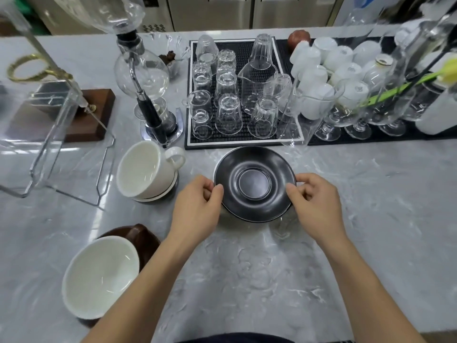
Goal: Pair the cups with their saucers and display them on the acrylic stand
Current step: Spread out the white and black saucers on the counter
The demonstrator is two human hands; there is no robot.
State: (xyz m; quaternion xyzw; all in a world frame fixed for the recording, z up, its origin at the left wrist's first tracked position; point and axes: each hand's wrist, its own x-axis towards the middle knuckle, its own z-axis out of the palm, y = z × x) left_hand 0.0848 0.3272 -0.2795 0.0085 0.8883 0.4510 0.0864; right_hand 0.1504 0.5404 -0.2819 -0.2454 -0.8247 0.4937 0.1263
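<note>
Single head-worn, wide-angle view, looking forward and steeply down onto the bench (358, 194) from close above. Both forearms enter from the lower edge; straight lines bow near the frame's margins. The far bench edge lies at the top.

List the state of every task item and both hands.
Black saucer: upright, empty, pinched at both rims.
Left hand: pinching saucer's left rim.
Right hand: pinching its right rim.
White cup: tilted, empty, on a saucer.
Brown cup: tilted, empty.
Acrylic stand: no cups on it.
</note>
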